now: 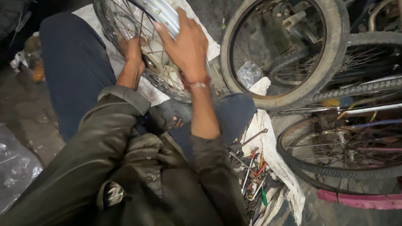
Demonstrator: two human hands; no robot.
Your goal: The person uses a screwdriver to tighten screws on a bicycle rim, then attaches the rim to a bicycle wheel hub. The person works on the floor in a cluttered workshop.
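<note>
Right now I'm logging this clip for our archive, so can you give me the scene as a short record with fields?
Setting: ground of a bicycle repair spot, dim light
Left hand: among the spokes of the bare wheel rim
Right hand: palm on the rim, bracelet at the wrist
Under the rim: white cloth
Right side: tyred bicycle wheel leaning, more bicycles behind
Near the knee: pile of hand tools

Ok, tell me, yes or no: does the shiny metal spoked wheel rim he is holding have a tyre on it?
No, the shiny metal spoked wheel rim under the right hand shows bare metal.
</note>
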